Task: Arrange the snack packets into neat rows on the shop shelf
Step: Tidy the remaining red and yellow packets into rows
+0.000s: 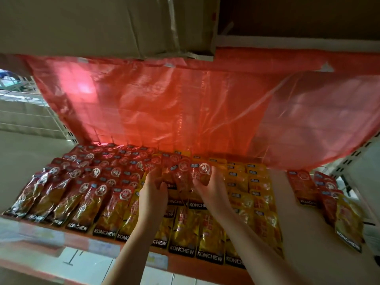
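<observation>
Forearms reach up over the shelf edge (156, 259). My left hand (153, 192) and right hand (209, 192) each grip red snack packets (191, 173) above the yellow packets (207, 229). Red rows (92, 182) lie left; beyond hangs red plastic sheeting (174, 103).

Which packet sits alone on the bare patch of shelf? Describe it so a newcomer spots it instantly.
Start at the red plastic sheet hanging over the shelf, then drop to the bare strip right of the yellow packets. The lone red packet lies flat at that strip's far end, apart from the rows.
</observation>
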Demonstrator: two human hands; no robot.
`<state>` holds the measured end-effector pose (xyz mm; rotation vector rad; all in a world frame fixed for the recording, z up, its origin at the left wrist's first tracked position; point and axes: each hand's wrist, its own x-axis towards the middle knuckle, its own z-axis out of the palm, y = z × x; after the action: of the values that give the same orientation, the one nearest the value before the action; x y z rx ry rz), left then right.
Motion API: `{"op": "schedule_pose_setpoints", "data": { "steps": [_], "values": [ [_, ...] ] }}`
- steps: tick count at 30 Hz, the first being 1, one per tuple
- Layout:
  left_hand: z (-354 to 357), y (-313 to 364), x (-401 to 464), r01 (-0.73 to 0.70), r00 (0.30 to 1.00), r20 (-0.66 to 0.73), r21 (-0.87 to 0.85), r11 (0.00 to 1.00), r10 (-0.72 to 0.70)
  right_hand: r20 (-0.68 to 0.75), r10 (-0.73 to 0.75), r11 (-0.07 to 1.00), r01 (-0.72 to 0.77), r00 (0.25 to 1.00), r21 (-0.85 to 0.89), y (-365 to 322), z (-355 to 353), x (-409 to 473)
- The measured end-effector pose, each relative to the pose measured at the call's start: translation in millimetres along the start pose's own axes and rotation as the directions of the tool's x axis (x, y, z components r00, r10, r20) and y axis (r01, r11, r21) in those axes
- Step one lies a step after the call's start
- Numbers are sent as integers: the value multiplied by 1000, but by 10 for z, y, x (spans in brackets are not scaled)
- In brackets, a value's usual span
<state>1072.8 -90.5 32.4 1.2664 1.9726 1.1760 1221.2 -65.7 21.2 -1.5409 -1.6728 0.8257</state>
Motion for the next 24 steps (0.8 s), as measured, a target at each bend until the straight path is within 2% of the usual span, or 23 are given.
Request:
{"op": "schedule_pose_setpoints", "data": {
  "steps": [6, 10, 15, 20, 24],
  "values": [
    [-33, -71, -107, -199, 977, -54, 142, 970, 208, -117, -28, 999, 22, 993, -45, 59, 139, 44],
    [2, -21, -211, -326, 940, -40, 198, 924, 340, -191, -128, 976, 90, 973, -196, 178, 165, 58],
    [136, 17, -301, -440, 897, 41, 200, 876, 441, -216, -187, 954, 125, 958, -273, 257, 43, 54],
    [345, 137, -433, -498, 866, 141, 157, 853, 480, -309, -183, 970, 121, 933, -210, 411, -398, -123],
    [603, 284, -548, -545, 828, 232, 119, 830, 511, -487, -212, 971, 124, 847, -207, 731, -825, -353]
  ]
}}
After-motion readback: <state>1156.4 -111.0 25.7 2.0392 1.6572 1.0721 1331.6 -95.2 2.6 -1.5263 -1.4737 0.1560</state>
